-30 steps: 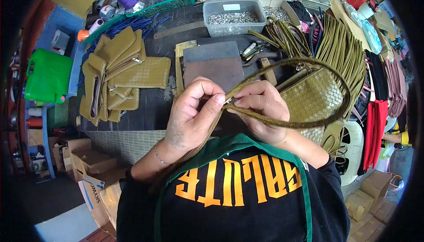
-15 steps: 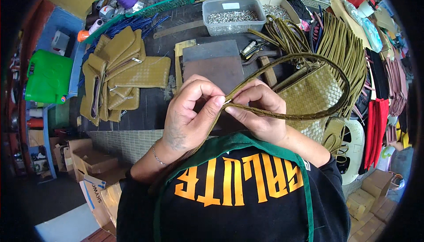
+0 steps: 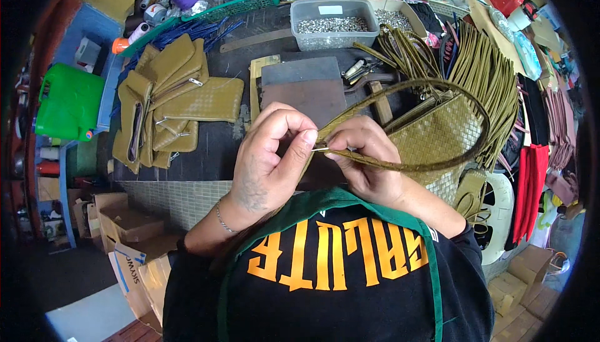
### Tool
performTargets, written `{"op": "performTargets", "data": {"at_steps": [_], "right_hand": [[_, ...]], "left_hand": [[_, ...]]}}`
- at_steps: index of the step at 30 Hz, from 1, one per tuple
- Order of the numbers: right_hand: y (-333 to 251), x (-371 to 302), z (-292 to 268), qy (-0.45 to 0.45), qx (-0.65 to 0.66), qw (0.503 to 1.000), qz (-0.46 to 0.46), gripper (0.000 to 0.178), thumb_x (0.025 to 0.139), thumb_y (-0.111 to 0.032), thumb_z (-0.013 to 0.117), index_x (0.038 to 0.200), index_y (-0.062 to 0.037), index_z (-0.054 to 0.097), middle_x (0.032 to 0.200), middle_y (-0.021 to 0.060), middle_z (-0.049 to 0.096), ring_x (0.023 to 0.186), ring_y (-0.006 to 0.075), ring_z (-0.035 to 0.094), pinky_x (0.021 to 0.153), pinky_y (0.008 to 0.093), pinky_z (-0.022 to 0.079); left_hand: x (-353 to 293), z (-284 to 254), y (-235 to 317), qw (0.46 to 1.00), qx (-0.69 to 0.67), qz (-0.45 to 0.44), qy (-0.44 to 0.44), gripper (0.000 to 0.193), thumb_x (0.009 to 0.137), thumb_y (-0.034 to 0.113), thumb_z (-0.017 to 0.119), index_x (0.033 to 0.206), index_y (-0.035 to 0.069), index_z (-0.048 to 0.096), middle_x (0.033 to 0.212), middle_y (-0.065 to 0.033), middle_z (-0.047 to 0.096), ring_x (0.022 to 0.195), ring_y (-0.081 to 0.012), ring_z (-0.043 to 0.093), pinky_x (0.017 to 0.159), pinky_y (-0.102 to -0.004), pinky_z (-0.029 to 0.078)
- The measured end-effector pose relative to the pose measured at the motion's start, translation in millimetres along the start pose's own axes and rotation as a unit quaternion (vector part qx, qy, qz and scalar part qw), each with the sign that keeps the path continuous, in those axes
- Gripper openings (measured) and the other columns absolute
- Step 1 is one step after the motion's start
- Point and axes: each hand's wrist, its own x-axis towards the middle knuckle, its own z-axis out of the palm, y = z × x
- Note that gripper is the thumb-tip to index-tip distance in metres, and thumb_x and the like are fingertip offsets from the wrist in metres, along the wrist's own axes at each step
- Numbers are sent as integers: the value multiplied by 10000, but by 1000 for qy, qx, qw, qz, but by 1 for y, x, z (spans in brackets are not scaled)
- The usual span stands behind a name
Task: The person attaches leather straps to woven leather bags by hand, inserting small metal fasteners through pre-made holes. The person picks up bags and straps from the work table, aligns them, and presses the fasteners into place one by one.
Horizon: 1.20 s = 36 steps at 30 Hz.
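Note:
Both hands meet in front of my chest over an olive-green braided strap [image 3: 475, 101], which curves out to the right in a long loop. My left hand [image 3: 265, 158] pinches the strap where its two sides come together. A thin, pale metal needle-like piece [image 3: 320, 149] shows in the gap between my fingertips. My right hand [image 3: 369, 158] is closed around the lower side of the loop, close to that piece. Exactly which fingers grip the metal piece is hard to see. Behind the loop lies an olive woven bag [image 3: 431, 133], partly covered by my right hand and the strap.
Olive zip pouches [image 3: 200, 101] are piled at the left of the dark table. A brown-grey board [image 3: 306, 89] lies centrally, with a hammer [image 3: 380, 101] beside it. Beyond stand a clear tub of metal studs [image 3: 331, 26] and, rightward, olive leather strips [image 3: 478, 61].
My right fingers have drawn slightly away from my left fingertips, and more of the thin metal piece shows between them. The strap loop has shifted only a little.

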Motion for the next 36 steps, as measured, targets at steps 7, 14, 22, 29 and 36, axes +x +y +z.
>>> {"op": "performTargets", "data": {"at_steps": [7, 14, 22, 29, 36], "right_hand": [[5, -2, 1, 21, -22, 997, -73, 184, 634, 37, 622, 794, -17, 549, 740, 82, 542, 666, 228, 547, 583, 284, 440], [16, -9, 0, 40, 21, 997, -58, 203, 625, 9, 655, 814, -35, 593, 767, 73, 589, 671, 189, 569, 567, 255, 446], [7, -6, 0, 36, 38, 998, 31, 156, 637, -8, 661, 767, -33, 577, 740, 76, 583, 688, 196, 576, 584, 257, 450], [18, -11, 1, 57, -5, 997, -51, 142, 645, -14, 664, 760, -25, 582, 747, 86, 580, 687, 199, 578, 585, 263, 451], [4, -4, 3, 53, 28, 998, -1, 137, 647, -13, 672, 734, -24, 567, 789, 100, 578, 698, 189, 579, 591, 253, 455]], "left_hand": [[0, -2, -1, 999, 31, 26, 6, 53, 758, 42, 557, 785, 13, 521, 754, -68, 491, 664, -140, 497, 592, -232, 400], [3, -4, -1, 999, 11, 30, -28, 31, 739, 22, 566, 763, 5, 555, 730, -58, 517, 665, -140, 515, 592, -234, 409], [3, -4, 2, 999, 0, 37, -25, 30, 738, 21, 565, 763, 11, 553, 722, -56, 515, 662, -145, 511, 590, -239, 406], [4, -5, 9, 993, 85, 80, -33, 32, 736, 31, 571, 754, 15, 549, 720, -56, 511, 667, -169, 498, 586, -260, 396], [4, -8, 8, 992, 92, 71, -53, 28, 740, 33, 566, 759, 14, 558, 729, -62, 521, 675, -170, 500, 590, -262, 399]]}}
